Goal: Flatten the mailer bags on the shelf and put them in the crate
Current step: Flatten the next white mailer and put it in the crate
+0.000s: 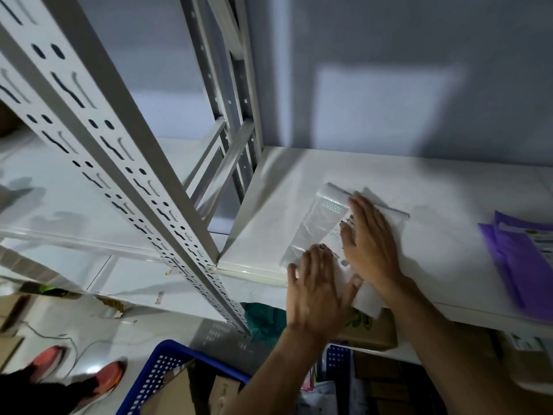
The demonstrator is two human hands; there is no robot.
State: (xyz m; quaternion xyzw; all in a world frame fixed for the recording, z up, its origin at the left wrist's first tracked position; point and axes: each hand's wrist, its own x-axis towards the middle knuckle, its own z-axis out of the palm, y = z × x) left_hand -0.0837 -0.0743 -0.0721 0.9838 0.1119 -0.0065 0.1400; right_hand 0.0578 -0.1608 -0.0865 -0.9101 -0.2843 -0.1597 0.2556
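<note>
- One white shelf (pixel 434 181) spans the centre and right of the frame. We use its bare board as the pressing surface.
- Below it, at the lower left-centre, stands the blue crate (pixel 167 354) with cardboard showing inside. We judge it near enough to take the bag in one downward move.
- At frame centre, the white mailer bag (pixel 317 223) lies on the shelf by the front edge, with its near corner overhanging. We recommend pressing the supported area first, since the overhang has no backing.
- At the right edge of the frame, a purple mailer bag (pixel 508 259) lies on the same shelf, well apart from the white one. We leave it until the white bag is in the crate.
- On the white bag, the right hand (pixel 368 244) lies palm down above and the left hand (pixel 317 292) palm down at the front edge. The fingers of both are straight and spread, gripping nothing.
- We advise sweeping from the bag's middle outward toward its strip end so that trapped air can escape. Keep one palm anchored to stop the slick film from sliding.
</note>
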